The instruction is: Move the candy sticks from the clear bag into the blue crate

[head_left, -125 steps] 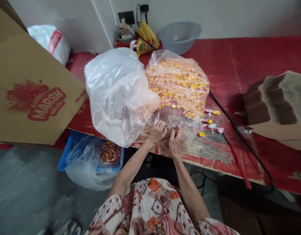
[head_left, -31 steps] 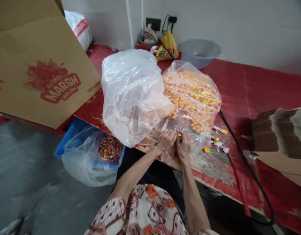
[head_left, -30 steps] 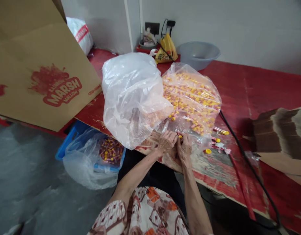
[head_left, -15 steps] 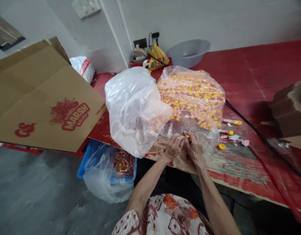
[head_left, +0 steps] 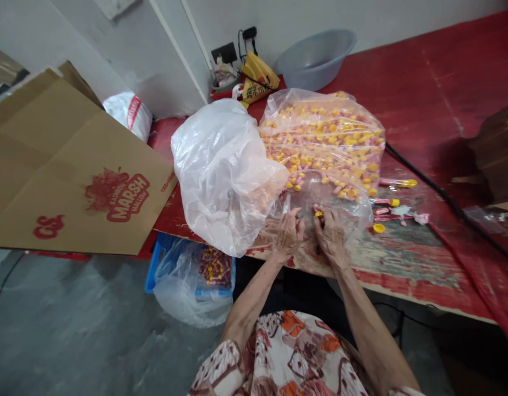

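My right hand [head_left: 331,237] rests at the table's front edge, its thumb and fingers closed on a small pink tube with a yellow cap [head_left: 318,214]. Beside it, my left hand [head_left: 289,235] has its fingers apart and appears to hold nothing. Just beyond both hands lies a clear plastic bag [head_left: 315,190], filled with many yellow-capped pink tubes [head_left: 320,148]. To the left of that bag, a bulky white plastic bag [head_left: 220,170] reaches close to my left hand.
A cardboard box [head_left: 72,170] stands at left. Below the table edge, a blue crate [head_left: 154,269] holds capped tubes. Loose tubes and a yellow cap [head_left: 378,228] lie at right, near a black cable [head_left: 443,203]. A translucent basin [head_left: 315,60] sits by the wall.
My hands were close together around the small yellow-capped piece; now they are apart. My left hand has opened away from it, and the piece stays in my right fingers. The camera view has shifted.
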The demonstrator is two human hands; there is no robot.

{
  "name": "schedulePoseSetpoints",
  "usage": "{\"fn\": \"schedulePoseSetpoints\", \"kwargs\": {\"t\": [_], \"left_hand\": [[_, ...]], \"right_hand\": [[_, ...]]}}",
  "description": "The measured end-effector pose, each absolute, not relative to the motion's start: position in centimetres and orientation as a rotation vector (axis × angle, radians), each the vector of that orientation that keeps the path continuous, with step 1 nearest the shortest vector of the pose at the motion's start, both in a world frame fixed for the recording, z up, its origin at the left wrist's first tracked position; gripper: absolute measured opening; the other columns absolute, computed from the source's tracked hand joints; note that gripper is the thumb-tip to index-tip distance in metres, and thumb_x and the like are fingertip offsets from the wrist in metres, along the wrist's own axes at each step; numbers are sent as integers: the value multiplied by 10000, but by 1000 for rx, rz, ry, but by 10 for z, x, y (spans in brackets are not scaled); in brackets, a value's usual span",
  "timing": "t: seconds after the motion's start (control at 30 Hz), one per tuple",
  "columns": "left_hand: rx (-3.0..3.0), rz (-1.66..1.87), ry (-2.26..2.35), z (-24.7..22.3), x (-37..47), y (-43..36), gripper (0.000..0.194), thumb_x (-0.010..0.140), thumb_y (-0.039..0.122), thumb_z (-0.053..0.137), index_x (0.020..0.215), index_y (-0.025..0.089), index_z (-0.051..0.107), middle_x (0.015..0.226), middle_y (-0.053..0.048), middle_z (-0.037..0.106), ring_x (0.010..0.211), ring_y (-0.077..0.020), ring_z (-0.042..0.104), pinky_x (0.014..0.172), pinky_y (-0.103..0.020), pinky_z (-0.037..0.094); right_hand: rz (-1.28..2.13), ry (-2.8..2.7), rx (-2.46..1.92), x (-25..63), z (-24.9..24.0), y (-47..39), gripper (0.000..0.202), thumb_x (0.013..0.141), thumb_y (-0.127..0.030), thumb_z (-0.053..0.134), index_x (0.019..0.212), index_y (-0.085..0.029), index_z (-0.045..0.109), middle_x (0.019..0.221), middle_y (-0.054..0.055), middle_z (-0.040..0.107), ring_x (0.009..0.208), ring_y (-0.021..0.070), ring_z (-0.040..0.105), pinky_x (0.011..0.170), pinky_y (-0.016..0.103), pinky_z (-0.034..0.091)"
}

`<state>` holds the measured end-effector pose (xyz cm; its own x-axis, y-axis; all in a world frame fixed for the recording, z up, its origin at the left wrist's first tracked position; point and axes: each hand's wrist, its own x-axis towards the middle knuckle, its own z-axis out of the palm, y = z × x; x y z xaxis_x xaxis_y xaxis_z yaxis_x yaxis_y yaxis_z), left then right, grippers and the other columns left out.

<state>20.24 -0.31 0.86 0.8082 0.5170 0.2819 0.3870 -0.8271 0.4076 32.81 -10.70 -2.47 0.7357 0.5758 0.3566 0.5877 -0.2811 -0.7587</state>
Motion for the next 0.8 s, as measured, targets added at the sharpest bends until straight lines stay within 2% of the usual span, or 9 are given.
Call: {"fn": "schedulePoseSetpoints", "kwargs": {"t": [0.1,0.23,0.3,0.4,0.5,0.6,0.8], "left_hand": [[2631,569,611,5,202,-2,337,1149,173,440,1444,194,601,1275,-158,786,1186,-280,781,1080,-519,663],[2476,820,575,1,202,-5,316,1173,233,410,1426,173,589,1199,-160,779,1072,-269,781,984,-461,674],[2397,959,566,-2,201,-8,347,1176,253,415,1494,186,537,1225,-158,763,1097,-269,768,962,-441,669],[2427,976,556,-5,201,-12,356,1154,231,456,1502,210,529,1294,-154,739,1208,-285,734,1041,-478,639],[2572,750,618,-5,203,-13,201,1120,219,539,1287,221,652,1226,-123,733,1162,-283,722,1057,-476,617],[2629,640,633,-3,203,-12,121,1116,209,558,1128,223,677,1108,-90,726,1067,-258,717,1014,-427,617],[2519,824,673,1,198,-11,182,1130,200,531,1270,214,647,1193,-113,730,1137,-255,718,1027,-422,621]], "right_hand": [[-21,-886,-1968,329,-27,-107,356,1079,-332,502,1342,-237,722,1296,144,742,1201,295,695,1070,465,585],[13,-885,-1983,329,-28,-107,346,1061,-328,533,1325,-241,738,1264,133,737,1122,292,702,1015,446,605],[18,-879,-1977,328,-28,-107,350,1048,-310,535,1317,-243,749,1250,131,734,1096,293,702,988,442,612],[-6,-876,-1970,327,-28,-107,364,1045,-299,524,1316,-249,761,1270,134,715,1124,293,696,977,440,612],[-36,-878,-1976,327,-29,-107,362,1053,-308,519,1315,-259,764,1276,135,697,1165,301,682,990,452,602],[-31,-875,-1972,327,-29,-106,342,1061,-328,518,1300,-253,751,1207,133,712,1113,303,681,984,459,594],[-70,-801,-2000,326,-26,-104,341,1050,-354,530,1328,-221,675,1238,153,720,1036,296,665,964,464,580]]}}
